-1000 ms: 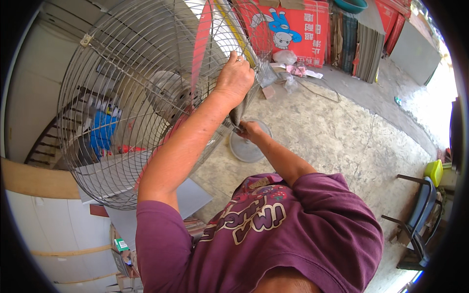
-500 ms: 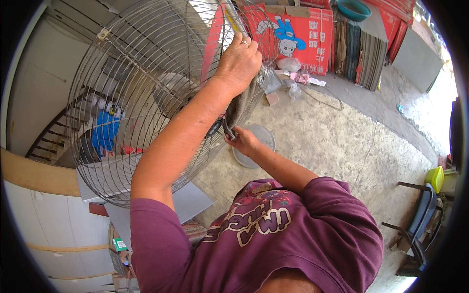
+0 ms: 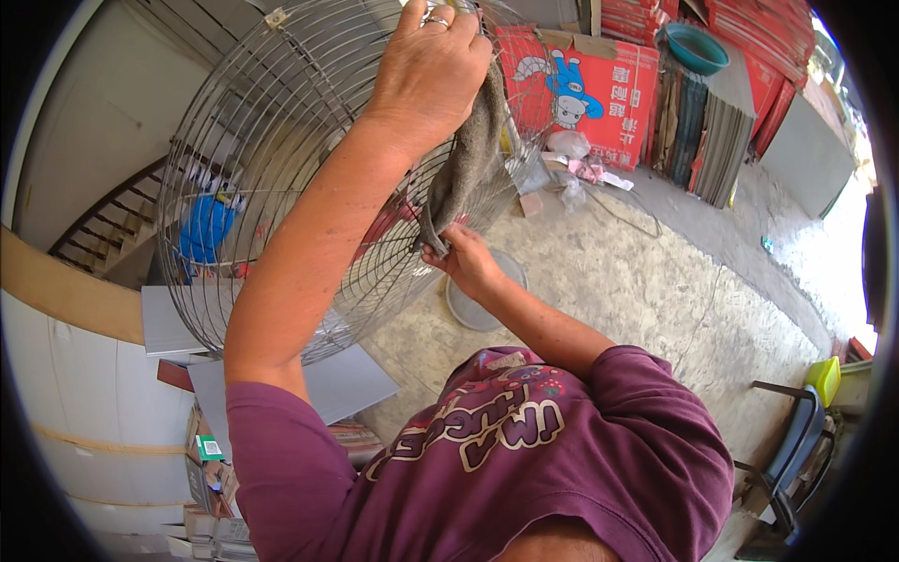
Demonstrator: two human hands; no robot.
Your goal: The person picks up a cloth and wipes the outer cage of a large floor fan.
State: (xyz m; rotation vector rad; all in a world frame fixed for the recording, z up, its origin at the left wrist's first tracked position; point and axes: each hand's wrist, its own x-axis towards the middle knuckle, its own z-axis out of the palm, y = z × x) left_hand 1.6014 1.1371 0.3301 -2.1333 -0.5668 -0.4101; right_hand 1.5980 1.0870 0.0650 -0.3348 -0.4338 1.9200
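A large round wire fan guard [image 3: 211,122] stands tilted in front of me, on the left side of the head view. My left hand [image 3: 433,75], with a ring on one finger, is closed with curled fingers over the guard's upper edge. From beneath that hand a grey cloth [image 3: 468,159] hangs down along the guard's right edge. Whether my left fingers also grip the cloth is hidden. Lower down, my right hand [image 3: 465,259] pinches the cloth's bottom end between thumb and fingers. The fan's middle is partly hidden behind my left forearm.
A round grey disc [image 3: 482,290] lies on the floor below my right hand. Behind stand red cartons [image 3: 599,103], stacked flat panels [image 3: 716,140] and a teal basin [image 3: 698,49]. A chair [image 3: 796,440] is at right. Grey boards [image 3: 346,384] lie under the guard; stairs [image 3: 112,215] are at left.
The guard has shifted up and toward the right. My left hand has risen and moved slightly left, and more of the cloth shows between my hands. My right hand still pinches its lower end.
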